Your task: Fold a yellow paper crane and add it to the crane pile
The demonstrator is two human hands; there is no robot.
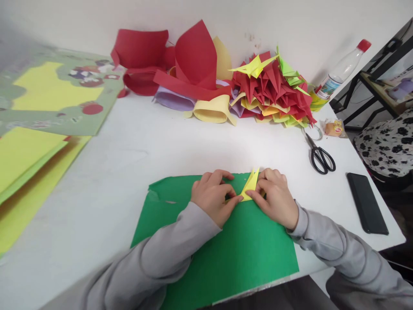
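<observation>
A small folded piece of yellow paper [251, 186], with pointed tips at its far end, is held between my two hands over a green board [245, 245]. My left hand [214, 193] pinches its lower left corner between thumb and index finger. On the other side, my right hand [274, 193] grips the right edge with thumb and curled fingers. Part of the paper is hidden behind the fingertips. The board lies on the white table, reaching its front edge.
Black-handled scissors [321, 157] and a black phone [367, 202] lie to the right. Folded paper cranes [271, 86] and curled red paper pieces [196, 56] line the wall, near a plastic bottle [342, 71]. Yellow paper sheets [26, 159] rest at the left.
</observation>
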